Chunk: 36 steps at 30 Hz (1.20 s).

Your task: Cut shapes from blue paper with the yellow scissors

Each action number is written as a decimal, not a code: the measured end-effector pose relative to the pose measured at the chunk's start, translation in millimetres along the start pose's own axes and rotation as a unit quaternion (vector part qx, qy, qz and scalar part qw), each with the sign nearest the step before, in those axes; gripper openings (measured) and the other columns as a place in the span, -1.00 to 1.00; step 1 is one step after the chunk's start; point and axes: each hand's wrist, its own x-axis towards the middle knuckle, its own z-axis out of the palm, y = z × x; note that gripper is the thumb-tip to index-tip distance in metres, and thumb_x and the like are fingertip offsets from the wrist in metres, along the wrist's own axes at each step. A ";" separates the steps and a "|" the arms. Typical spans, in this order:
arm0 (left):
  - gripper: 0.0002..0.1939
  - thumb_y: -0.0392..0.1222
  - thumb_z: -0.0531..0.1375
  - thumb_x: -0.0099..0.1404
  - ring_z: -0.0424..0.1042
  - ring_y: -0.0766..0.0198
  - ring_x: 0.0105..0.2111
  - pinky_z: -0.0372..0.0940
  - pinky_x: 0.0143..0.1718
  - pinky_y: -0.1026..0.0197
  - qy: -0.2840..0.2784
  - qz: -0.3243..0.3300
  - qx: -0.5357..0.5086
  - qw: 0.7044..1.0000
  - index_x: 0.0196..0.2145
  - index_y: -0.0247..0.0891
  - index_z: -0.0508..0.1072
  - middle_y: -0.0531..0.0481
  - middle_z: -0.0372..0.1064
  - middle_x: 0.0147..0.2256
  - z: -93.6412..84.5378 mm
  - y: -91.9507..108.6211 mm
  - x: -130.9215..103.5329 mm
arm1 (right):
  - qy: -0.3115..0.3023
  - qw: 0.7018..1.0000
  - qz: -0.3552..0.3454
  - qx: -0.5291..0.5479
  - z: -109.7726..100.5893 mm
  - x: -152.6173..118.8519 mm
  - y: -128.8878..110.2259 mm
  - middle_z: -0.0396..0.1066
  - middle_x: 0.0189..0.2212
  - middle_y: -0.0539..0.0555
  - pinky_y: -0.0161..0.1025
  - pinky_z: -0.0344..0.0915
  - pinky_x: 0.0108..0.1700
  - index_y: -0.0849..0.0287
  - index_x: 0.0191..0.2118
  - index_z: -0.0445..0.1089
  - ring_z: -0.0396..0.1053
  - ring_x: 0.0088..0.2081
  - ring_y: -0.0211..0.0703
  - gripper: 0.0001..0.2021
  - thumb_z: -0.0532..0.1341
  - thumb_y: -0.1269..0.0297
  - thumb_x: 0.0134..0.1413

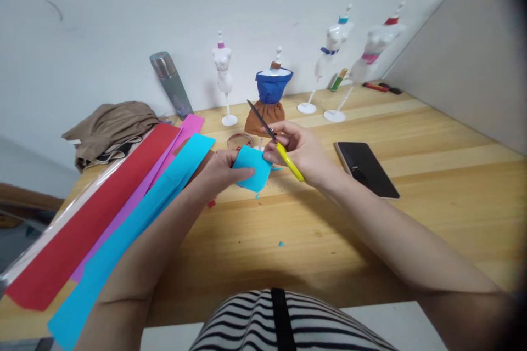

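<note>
A small turquoise piece of crepe paper point(256, 171), cut with rounded corners, is pinched in my left hand point(222, 170), the thumb lying across its face. My right hand point(298, 151) holds a pair of scissors point(290, 163) with yellow handles, their dark blades slanting up and left. Fingertips of the right hand also meet the paper's upper right edge. Just behind my hands stands a mini dress form point(274, 88) in a blue top and a brown gathered skirt; its foot is mostly hidden. Tiny turquoise scraps point(281, 243) lie on the table.
Long strips of turquoise paper point(140, 219) and red paper point(94, 219) lie on the left beside a brown cloth point(109, 126). A bottle point(171, 85) leans on the wall. White mini mannequins point(223, 66) stand along the back. A phone point(366, 169) lies right.
</note>
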 end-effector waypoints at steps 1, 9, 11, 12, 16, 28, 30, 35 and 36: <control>-0.61 -0.06 0.60 -0.16 0.47 0.29 -0.43 0.41 -0.36 0.24 0.001 -0.004 -0.003 1.000 -0.44 -0.32 0.61 0.01 0.54 -0.45 0.5 -0.6 0.6 | 0.006 1.000 -0.003 0.002 0.2 0.1 0.6 0.32 -0.51 -0.18 -0.22 0.37 -0.36 0.05 -0.15 0.40 0.36 -0.45 -0.25 -0.45 0.61 0.21 -0.29; -0.52 0.06 0.62 -0.11 0.56 0.23 -0.52 0.44 -0.44 0.25 0.012 -0.016 -0.024 1.000 -0.40 -0.33 0.61 -0.07 0.55 -0.53 -4.0 -10.5 7.9 | 0.070 0.997 -0.033 -0.001 -0.8 0.1 -2.1 0.34 -0.48 -0.13 -0.17 0.37 -0.36 0.01 -0.17 0.40 0.31 -0.46 -0.23 -0.46 0.63 0.14 -0.28; -0.56 0.02 0.61 -0.08 0.57 0.25 -0.52 0.47 -0.42 0.26 0.018 0.001 -0.021 1.000 -0.40 -0.32 0.61 -0.05 0.56 -0.53 -5.1 -7.8 6.6 | 0.077 0.996 -0.034 0.006 -1.1 -0.1 -1.8 0.35 -0.48 -0.12 -0.16 0.38 -0.35 0.00 -0.18 0.41 0.31 -0.45 -0.22 -0.46 0.65 0.16 -0.30; -0.57 0.00 0.61 -0.08 0.57 0.25 -0.52 0.49 -0.41 0.27 0.021 0.008 -0.023 0.999 -0.39 -0.32 0.61 -0.03 0.57 -0.52 -5.1 -5.6 5.6 | 0.081 0.996 -0.034 0.007 -1.2 -0.2 -1.2 0.36 -0.48 -0.12 -0.15 0.39 -0.34 -0.01 -0.19 0.42 0.32 -0.45 -0.21 -0.45 0.66 0.17 -0.31; -0.61 -0.05 0.59 -0.12 0.55 0.26 -0.55 0.49 -0.46 0.27 0.040 0.027 -0.029 0.998 -0.44 -0.32 0.59 -0.01 0.55 -0.55 -3.4 3.6 2.2 | 0.099 0.995 -0.033 0.008 -1.9 -0.7 2.1 0.43 -0.41 -0.08 -0.13 0.42 -0.31 -0.03 -0.21 0.41 0.36 -0.40 -0.18 -0.46 0.66 0.18 -0.32; -0.69 -0.08 0.55 0.04 0.42 0.33 -0.52 0.35 -0.48 0.29 0.084 0.116 -0.081 0.986 -0.38 -0.33 0.61 -0.01 0.49 -0.51 -10.6 -2.5 3.3 | 0.070 0.996 0.044 0.042 2.6 -2.5 -3.9 0.31 -0.51 -0.16 -0.32 0.04 -0.56 0.03 -0.19 0.43 0.17 -0.56 -0.36 -0.47 0.62 0.20 -0.34; -0.64 0.01 0.54 0.09 0.45 0.29 -0.46 0.37 -0.45 0.27 0.077 0.107 -0.098 0.986 -0.34 -0.33 0.62 -0.05 0.53 -0.44 -7.6 -0.7 0.6 | 0.075 0.995 0.051 0.045 4.5 -2.8 -1.9 0.31 -0.54 -0.17 -0.32 0.00 -0.56 0.04 -0.20 0.44 0.14 -0.58 -0.37 -0.47 0.63 0.19 -0.34; -0.48 0.13 0.54 0.13 0.55 0.24 -0.39 0.44 -0.36 0.23 0.023 0.039 -0.122 0.991 -0.14 -0.35 0.64 -0.13 0.61 -0.31 6.3 -1.1 -5.2 | 0.090 0.992 0.056 0.062 10.4 -4.7 1.5 0.33 -0.59 -0.19 -0.30 0.00 -0.54 0.02 -0.22 0.46 0.10 -0.60 -0.37 -0.46 0.65 0.19 -0.38; -0.48 0.09 0.54 0.12 0.56 0.25 -0.38 0.45 -0.34 0.24 0.022 0.033 -0.124 0.992 -0.11 -0.35 0.65 -0.13 0.63 -0.29 8.8 -2.5 -5.3 | 0.093 0.992 0.054 0.067 11.6 -5.3 2.0 0.33 -0.60 -0.20 -0.30 0.01 -0.54 0.02 -0.22 0.45 0.10 -0.60 -0.38 -0.46 0.65 0.18 -0.38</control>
